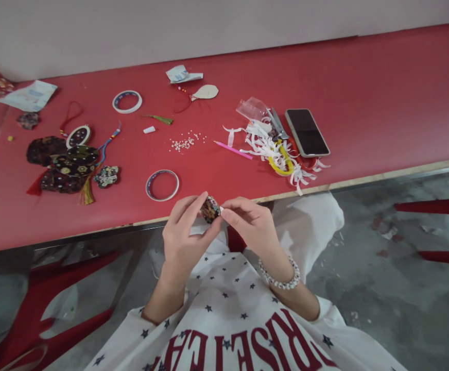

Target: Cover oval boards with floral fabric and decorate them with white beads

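Observation:
A small dark patterned piece [210, 209] is held just off the front edge of the red table [363, 103]. My left hand [184, 232] grips it between thumb and fingers. At its right edge, my right hand [251, 224] pinches a tiny white bit, too small to name. Beyond my hands a tape roll [162, 185] lies flat, and small white beads [188, 141] are scattered on the table. To their right is a pink pen [232, 150].
At the left lie dark patterned pieces [47, 150] with tassels and cords. Another tape roll [127, 102] is farther back. Right of centre, white paper strips [263, 138], scissors [277, 125] and a phone [307, 132] lie close together.

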Tool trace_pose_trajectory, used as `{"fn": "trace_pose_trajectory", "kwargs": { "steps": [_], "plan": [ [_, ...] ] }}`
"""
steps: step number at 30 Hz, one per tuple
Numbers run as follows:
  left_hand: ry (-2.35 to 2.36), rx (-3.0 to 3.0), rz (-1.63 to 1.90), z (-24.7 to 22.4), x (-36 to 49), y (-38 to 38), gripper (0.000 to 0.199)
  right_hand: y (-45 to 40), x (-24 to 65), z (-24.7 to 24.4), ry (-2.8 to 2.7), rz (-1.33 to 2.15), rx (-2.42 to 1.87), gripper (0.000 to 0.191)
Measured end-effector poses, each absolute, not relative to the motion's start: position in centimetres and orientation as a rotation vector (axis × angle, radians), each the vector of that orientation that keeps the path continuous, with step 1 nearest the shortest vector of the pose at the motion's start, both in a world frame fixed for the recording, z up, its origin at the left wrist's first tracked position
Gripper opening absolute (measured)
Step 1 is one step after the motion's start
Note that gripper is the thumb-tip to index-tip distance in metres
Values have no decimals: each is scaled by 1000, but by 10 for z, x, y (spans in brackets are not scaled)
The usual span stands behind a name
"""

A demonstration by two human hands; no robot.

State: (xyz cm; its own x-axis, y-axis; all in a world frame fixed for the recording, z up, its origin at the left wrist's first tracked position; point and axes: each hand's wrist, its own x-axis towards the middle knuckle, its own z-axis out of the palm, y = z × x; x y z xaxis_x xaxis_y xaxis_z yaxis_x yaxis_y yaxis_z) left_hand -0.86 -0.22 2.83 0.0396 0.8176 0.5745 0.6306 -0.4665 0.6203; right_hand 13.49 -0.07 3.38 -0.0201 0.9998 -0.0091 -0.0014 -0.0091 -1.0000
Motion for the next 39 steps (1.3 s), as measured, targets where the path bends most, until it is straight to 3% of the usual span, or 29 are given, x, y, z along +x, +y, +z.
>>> {"fn": "trace_pose_trajectory", "kwargs": {
  "steps": [15,23,30,34,37,39],
  "plan": [
    [1352,1823,1375,26,-4,-7,42,-4,127,34,-1056,1217,-1191,5],
    [1096,1945,1913,18,-3,-7,55,-25,126,55,-1211,1043,-1046,7],
    [1046,2165,2184,29,4,-3,43,-32,126,66,-1105,1177,-999,4],
    [1220,2272,2158,33,7,-9,47,-34,125,68,-1013,1248,-1026,4],
    [1421,2260,2094,34,11,-12,46,-35,125,70,-1096,1125,-1033,6],
    [1369,2173,2285,33,12,-12,36,-34,126,73,-1215,972,-996,10]
  ]
}}
